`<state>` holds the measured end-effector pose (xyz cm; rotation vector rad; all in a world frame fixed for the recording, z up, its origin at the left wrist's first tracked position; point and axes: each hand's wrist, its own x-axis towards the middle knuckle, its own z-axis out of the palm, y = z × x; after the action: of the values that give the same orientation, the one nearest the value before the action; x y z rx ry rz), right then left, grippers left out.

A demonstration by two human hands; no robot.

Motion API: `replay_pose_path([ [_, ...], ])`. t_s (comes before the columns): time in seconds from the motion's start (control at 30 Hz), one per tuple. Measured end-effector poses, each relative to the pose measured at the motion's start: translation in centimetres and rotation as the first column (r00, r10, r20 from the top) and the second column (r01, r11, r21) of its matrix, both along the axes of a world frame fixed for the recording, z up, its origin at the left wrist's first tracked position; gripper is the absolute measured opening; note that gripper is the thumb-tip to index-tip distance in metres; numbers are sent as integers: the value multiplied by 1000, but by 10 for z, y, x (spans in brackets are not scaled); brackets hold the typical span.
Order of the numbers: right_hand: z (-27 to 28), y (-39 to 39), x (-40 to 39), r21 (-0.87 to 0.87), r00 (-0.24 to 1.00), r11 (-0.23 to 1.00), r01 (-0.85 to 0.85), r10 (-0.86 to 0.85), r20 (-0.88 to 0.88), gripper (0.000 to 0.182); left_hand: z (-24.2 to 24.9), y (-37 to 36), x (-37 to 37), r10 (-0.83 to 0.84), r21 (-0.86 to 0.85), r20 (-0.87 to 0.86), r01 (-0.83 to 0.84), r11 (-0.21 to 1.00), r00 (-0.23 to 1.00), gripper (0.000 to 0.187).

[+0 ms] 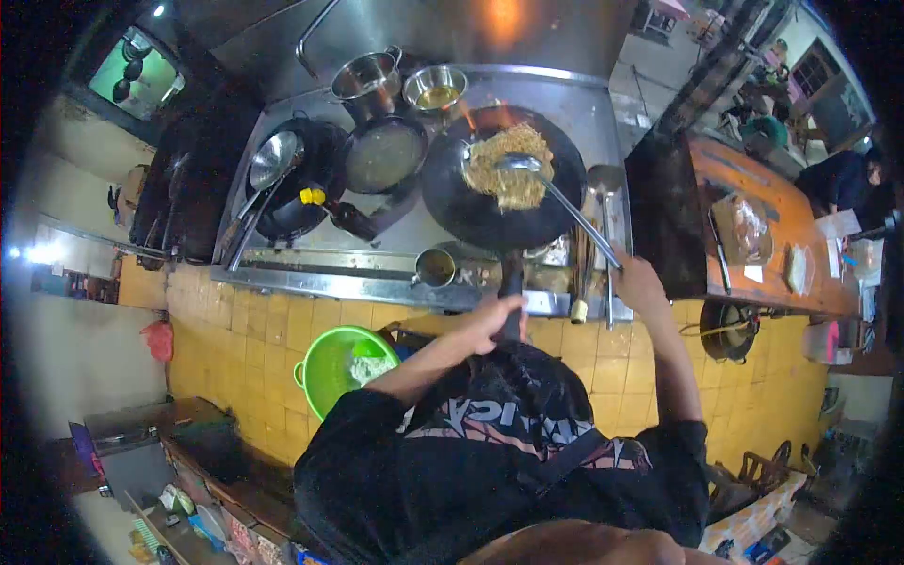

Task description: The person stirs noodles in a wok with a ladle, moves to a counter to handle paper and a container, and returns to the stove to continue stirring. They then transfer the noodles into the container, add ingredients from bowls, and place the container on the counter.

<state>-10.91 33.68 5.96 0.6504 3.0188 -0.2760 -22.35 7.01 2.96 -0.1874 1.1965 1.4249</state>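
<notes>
I see my left hand gripping the handle of the big round black wok of noodles, upper middle; it looks heavy. My right hand grips the long metal ladle, stiff and slippery

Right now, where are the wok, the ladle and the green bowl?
wok (471, 212), head view, on its bare dark inner wall
ladle (518, 164), head view, on its metal scoop over the noodles
green bowl (325, 367), head view, on its inner wall

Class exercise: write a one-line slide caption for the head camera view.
Left hand grips the wok handle while right hand stirs noodles with a ladle over flame.
</notes>
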Motion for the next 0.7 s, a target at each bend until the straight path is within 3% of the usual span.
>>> replay_pose_path([
  [0.07,16,17,4,-397,984,916,-65,-8,-179,30,-6,2,-7,60,25,107,-63,998,992,13],
  [0.1,55,3,-11,-636,964,726,261,-162,211,32,-26,6,-18,75,99,3,-75,992,997,13],
  [0.13,29,7,-24,-637,964,725,261,-158,215,32,-56,14,-34,93,172,-102,-74,982,990,13],
  [0.2,-74,6,-53,-346,991,933,104,-126,-41,43,-102,25,-55,219,204,-178,-181,962,959,15],
  [0.27,-136,-16,-84,-210,999,978,-14,6,-41,44,-132,35,-78,223,215,-230,-174,961,947,15],
  [0.3,-109,-9,-86,-200,999,980,-22,12,-48,44,-153,38,-85,231,226,-234,-178,958,944,15],
  [0.37,-22,3,-91,-533,985,838,114,-24,173,38,-183,43,-94,201,162,-394,-148,976,897,17],
  [0.4,-94,66,-93,-182,978,961,-209,205,-39,35,-167,47,-99,221,177,-400,-161,971,889,17],
  [0.47,-39,58,-114,-309,944,950,43,63,325,33,-131,40,-87,141,69,-420,-123,990,896,20],
  [0.5,-50,34,-122,-311,943,950,36,71,326,33,-140,43,-89,178,81,-376,-159,984,909,21],
  [0.53,-69,8,-131,-174,965,985,12,34,260,37,-164,48,-101,182,83,-380,-163,983,907,21],
  [0.57,-79,-5,-135,-30,981,1000,1,4,191,40,-194,55,-114,77,42,-334,-67,997,939,21],
  [0.6,-74,-7,-128,-32,979,999,-1,8,204,40,-212,57,-114,-30,-1,-269,31,1000,963,21],
  [0.63,-56,-11,-117,-264,984,964,-31,75,159,38,-153,54,-98,-8,-129,-239,-24,991,971,21],
  [0.67,-36,-16,-110,-481,988,874,-64,122,90,37,-137,63,-84,180,-41,-235,-195,980,955,24],
  [0.7,-18,-4,-97,-329,977,929,-168,201,70,35,-96,65,-65,258,-22,-152,-265,964,954,22],
])
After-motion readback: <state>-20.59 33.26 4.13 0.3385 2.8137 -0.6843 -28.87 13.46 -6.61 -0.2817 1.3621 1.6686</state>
